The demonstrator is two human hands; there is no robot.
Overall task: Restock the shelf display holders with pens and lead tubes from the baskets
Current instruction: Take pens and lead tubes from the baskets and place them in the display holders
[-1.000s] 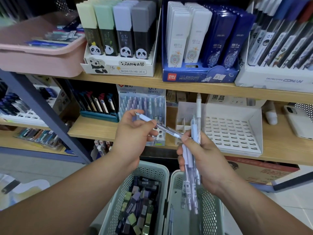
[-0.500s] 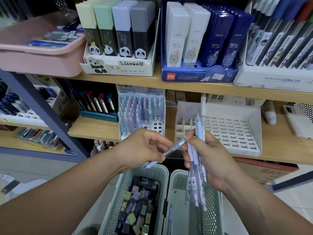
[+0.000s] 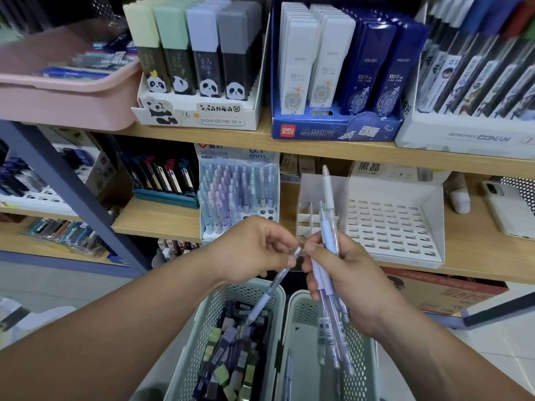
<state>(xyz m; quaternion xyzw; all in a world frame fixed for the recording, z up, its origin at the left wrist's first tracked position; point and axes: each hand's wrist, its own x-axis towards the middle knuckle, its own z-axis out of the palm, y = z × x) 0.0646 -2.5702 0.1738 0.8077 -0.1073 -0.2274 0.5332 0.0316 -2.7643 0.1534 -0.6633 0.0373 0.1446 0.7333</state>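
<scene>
1. Nearest sit two green baskets: the left basket (image 3: 202,322) holds lead tubes (image 3: 231,351), the right basket (image 3: 363,351) a loose pen (image 3: 289,371).
2. Above them, the left hand (image 3: 252,250) pinches a single pen (image 3: 272,287) that slants down, and the right hand (image 3: 344,273) is curled round a pen bundle (image 3: 328,224).
3. Beyond, at the lower shelf's (image 3: 156,218) front edge, a pen holder (image 3: 237,195) stands beside a white slotted holder (image 3: 393,227).
</scene>
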